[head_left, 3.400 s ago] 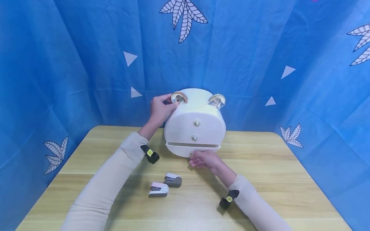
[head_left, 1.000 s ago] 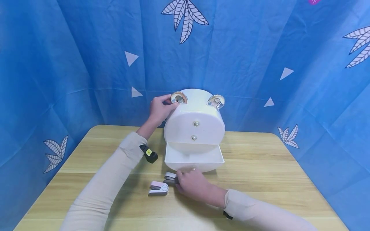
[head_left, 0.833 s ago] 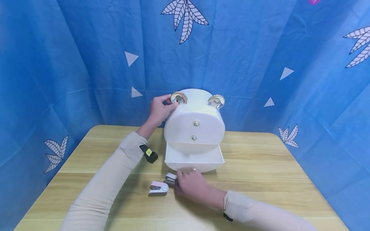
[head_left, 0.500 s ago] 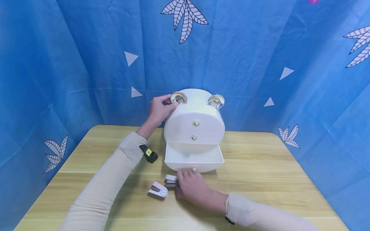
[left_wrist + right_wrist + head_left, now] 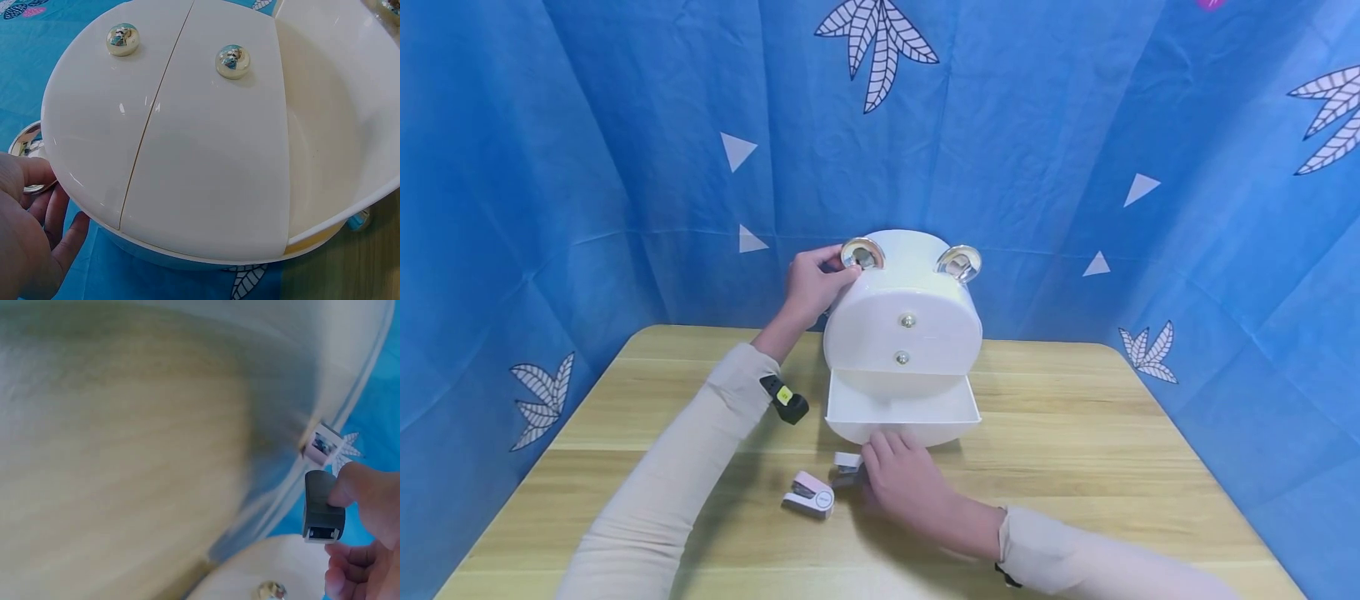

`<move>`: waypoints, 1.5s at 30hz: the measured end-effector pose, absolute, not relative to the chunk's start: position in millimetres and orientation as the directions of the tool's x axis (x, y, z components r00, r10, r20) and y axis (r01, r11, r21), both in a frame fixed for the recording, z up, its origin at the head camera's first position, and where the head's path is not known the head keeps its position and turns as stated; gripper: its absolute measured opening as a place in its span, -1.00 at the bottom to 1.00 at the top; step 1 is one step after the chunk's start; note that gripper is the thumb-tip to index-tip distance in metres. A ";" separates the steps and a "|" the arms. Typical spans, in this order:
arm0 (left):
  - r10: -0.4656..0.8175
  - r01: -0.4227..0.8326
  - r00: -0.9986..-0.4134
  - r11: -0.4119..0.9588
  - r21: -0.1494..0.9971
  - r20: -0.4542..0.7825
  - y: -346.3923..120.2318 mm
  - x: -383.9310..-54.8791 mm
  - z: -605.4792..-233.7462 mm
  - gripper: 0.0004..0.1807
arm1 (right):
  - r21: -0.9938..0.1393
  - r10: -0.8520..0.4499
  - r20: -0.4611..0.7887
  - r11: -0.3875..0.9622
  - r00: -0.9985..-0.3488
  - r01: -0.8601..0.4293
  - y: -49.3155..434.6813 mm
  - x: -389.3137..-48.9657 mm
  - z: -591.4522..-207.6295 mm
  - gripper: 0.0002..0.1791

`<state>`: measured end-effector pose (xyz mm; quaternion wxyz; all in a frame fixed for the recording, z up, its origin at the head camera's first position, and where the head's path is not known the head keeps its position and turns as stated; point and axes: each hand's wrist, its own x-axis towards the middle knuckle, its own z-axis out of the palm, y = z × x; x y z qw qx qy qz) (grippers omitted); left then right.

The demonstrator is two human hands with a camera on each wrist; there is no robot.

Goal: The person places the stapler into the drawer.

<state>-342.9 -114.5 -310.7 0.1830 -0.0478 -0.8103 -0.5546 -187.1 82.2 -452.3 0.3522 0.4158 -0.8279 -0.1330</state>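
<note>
A white, rounded drawer box (image 5: 902, 333) with two shiny gold ears stands at the back of the table, its bottom drawer (image 5: 904, 400) pulled out and bare inside. My left hand (image 5: 814, 283) grips the left ear (image 5: 863, 252), thumb in front; in the left wrist view the hand (image 5: 31, 219) is at the box's edge. Just before the drawer front, my right hand (image 5: 904, 479) pinches a small grey-and-white stapler (image 5: 847, 462). The right wrist view shows the thumb on this stapler's grey body (image 5: 323, 503). A pink-and-white stapler (image 5: 811, 495) lies to its left.
Two upper drawers remain closed, with metal knobs (image 5: 907, 320) on their fronts. Behind the wooden table (image 5: 1075, 433) hangs a blue patterned curtain (image 5: 1037, 150). The pulled-out drawer juts toward the right hand.
The bottom drawer has been pulled out by the right hand, which then moved down and took hold of the grey-and-white stapler. The pink-and-white stapler has turned slightly. The left hand keeps its place.
</note>
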 end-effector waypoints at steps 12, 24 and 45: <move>-0.130 0.281 -0.928 0.373 0.885 0.349 -113.3 -344.7 -312.2 -0.51 | 0.489 -0.737 0.554 0.664 -0.387 -0.565 128.0 -211.4 -400.2 -0.60; -0.129 0.287 -0.926 0.377 0.881 0.356 -113.7 -344.7 -313.2 -0.52 | 0.696 -0.848 0.465 0.528 -0.256 -0.486 181.2 -266.6 -370.7 -0.81; -0.116 0.298 -0.926 0.355 0.886 0.358 -114.6 -345.0 -313.4 -0.53 | 0.785 -0.923 0.193 0.348 -0.332 -0.512 184.6 -280.5 -378.9 -0.92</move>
